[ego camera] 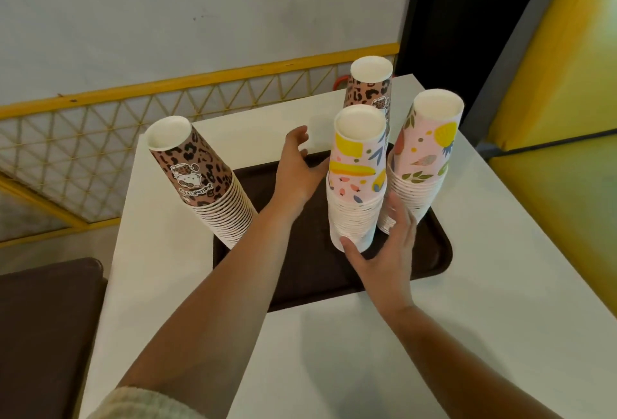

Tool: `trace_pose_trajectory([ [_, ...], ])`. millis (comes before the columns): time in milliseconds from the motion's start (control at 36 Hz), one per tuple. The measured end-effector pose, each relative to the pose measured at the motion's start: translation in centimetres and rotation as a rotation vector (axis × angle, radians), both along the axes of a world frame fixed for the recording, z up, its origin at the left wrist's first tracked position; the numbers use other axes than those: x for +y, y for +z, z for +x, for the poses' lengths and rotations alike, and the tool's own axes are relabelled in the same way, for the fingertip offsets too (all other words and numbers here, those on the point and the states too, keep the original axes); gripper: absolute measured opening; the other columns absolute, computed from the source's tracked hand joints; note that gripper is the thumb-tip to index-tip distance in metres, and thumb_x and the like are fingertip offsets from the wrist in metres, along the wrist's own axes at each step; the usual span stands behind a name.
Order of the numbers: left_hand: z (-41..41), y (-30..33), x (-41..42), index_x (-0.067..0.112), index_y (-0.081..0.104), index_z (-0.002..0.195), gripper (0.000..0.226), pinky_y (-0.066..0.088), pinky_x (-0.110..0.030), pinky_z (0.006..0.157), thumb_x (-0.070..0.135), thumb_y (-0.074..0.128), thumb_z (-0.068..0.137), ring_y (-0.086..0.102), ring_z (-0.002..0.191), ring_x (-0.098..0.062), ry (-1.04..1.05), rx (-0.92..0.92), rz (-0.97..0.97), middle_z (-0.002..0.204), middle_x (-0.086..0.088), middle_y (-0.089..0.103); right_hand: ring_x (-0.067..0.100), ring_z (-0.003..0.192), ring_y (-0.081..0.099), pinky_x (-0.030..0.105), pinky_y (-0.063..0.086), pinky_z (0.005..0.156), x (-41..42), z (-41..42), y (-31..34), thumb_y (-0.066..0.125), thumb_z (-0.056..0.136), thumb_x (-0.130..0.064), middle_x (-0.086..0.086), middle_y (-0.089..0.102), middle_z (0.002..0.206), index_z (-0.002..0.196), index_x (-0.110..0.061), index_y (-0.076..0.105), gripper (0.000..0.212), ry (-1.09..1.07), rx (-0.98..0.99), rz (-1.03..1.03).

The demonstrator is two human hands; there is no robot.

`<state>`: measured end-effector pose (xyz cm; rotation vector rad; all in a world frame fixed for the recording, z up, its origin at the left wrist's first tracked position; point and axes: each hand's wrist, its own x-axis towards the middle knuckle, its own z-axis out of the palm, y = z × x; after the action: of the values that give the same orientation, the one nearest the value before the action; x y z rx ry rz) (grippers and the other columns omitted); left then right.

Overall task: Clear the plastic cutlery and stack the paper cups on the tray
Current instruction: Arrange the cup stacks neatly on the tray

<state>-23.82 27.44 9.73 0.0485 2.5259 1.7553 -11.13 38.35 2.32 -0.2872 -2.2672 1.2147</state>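
Here I steady the front cup stack [359,184] on the tray [300,271], right hand [384,251] cupping its base, left hand [297,168] relaxed beside; no cutlery in sight, so squaring stacks looks next

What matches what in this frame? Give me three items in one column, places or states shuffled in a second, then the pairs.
Column A
1. right hand
2. left hand
3. near leopard stack

Column B
a. stands at the tray's left edge
b. grips the base of the pastel front stack
c. hovers open over the tray's middle

Pairs: 1-b, 2-c, 3-a
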Motion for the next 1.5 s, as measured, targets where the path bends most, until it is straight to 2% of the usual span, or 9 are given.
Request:
trace_pose_trajectory([
  [222,-3.2,2.8,2.2,0.010,0.025,0.143,0.112,0.033,-0.039,0.110,0.054,0.081,0.057,0.037,0.134,-0.034,-0.273,-0.087,0.092,0.147,-0.019,0.034,0.014,0.137,0.030,0.043,0.041,0.106,-0.8,-1.2,-0.4,0.083,0.067,-0.023,0.000,0.034,0.146,0.145,-0.014,0.023,0.099,0.030,-0.061,-0.092],
  [361,-4.0,2.0,3.9,-0.021,0.036,0.128,0.040,0.039,0.001,0.064,-0.003,0.047,0.094,0.045,0.095,-0.017,-0.377,-0.084,-0.114,0.134,-0.035,0.041,0.000,0.132,0.032,0.029,0.043,0.104,-1.3,-2.0,0.0,0.081,0.069,-0.024,-0.012,0.035,0.141,0.144,-0.025,0.022,0.095,-0.018,-0.079,-0.142],
  [417,-3.9,1.5,3.9,-0.028,0.035,0.122,0.037,0.038,-0.002,0.058,-0.005,0.043,0.094,0.048,0.107,-0.038,-0.320,-0.050,-0.142,0.130,-0.041,0.040,-0.006,0.129,0.031,0.020,0.041,0.102,-1.3,-2.2,0.0,0.079,0.071,-0.027,-0.018,0.034,0.138,0.143,-0.029,0.021,0.093,-0.032,-0.079,-0.151],
  [500,-3.7,1.3,3.3,-0.030,0.033,0.121,0.042,0.042,-0.018,0.070,0.002,0.044,0.096,0.037,0.120,-0.054,-0.160,0.029,-0.108,0.126,-0.047,0.038,0.004,0.132,0.034,0.030,0.043,0.103,-1.2,-2.3,-0.3,0.079,0.070,-0.029,-0.007,0.038,0.142,0.144,-0.022,0.024,0.093,-0.051,-0.087,-0.145],
  [611,-3.3,1.6,1.8,0.012,0.048,0.128,0.081,0.046,-0.011,0.080,0.051,0.070,0.060,0.058,0.099,-0.008,-0.104,-0.013,0.046,0.113,0.003,0.060,0.010,0.134,0.034,0.038,0.045,0.103,-1.4,-2.4,-0.5,0.080,0.070,-0.022,0.001,0.038,0.143,0.144,-0.014,0.024,0.093,-0.054,-0.082,-0.111],
  [694,-3.3,0.5,-0.3,0.020,0.048,0.121,0.072,0.043,0.000,0.067,0.018,0.087,0.061,0.053,0.091,0.008,-0.025,0.013,0.089,0.104,0.016,0.057,0.011,0.135,0.033,0.039,0.043,0.105,-1.5,-2.3,-0.3,0.079,0.072,-0.023,0.000,0.036,0.145,0.145,-0.016,0.022,0.093,-0.044,-0.091,-0.114],
  [917,-0.4,-0.1,-2.4,0.017,0.048,0.123,0.089,0.050,-0.044,0.093,0.036,0.080,0.042,0.057,0.111,-0.019,0.215,0.046,0.085,0.120,-0.002,0.060,0.018,0.135,0.034,0.047,0.042,0.104,-1.1,-2.5,-0.8,0.077,0.073,-0.022,0.002,0.036,0.146,0.145,-0.016,0.022,0.091,-0.024,-0.096,-0.091],
  [1306,3.1,-0.8,-3.1,0.019,0.043,0.128,0.085,0.048,-0.038,0.095,0.026,0.086,0.055,0.055,0.113,-0.016,0.313,0.102,0.042,0.123,0.002,0.059,0.015,0.137,0.029,0.022,0.031,0.103,-1.1,-3.3,0.1,0.073,0.078,-0.014,0.000,0.029,0.150,0.146,-0.016,0.017,0.089,0.020,-0.089,-0.084],
  [1500,5.4,-2.9,-3.5,0.016,0.035,0.141,0.096,0.042,-0.040,0.106,0.028,0.086,0.061,0.047,0.127,-0.018,0.326,0.098,-0.016,0.137,-0.001,0.051,0.025,0.129,0.034,0.032,0.038,0.098,-3.7,-1.2,-0.9,0.077,0.074,-0.020,0.014,0.030,0.141,0.138,-0.014,0.026,0.082,-0.135,-0.054,-0.064],
])
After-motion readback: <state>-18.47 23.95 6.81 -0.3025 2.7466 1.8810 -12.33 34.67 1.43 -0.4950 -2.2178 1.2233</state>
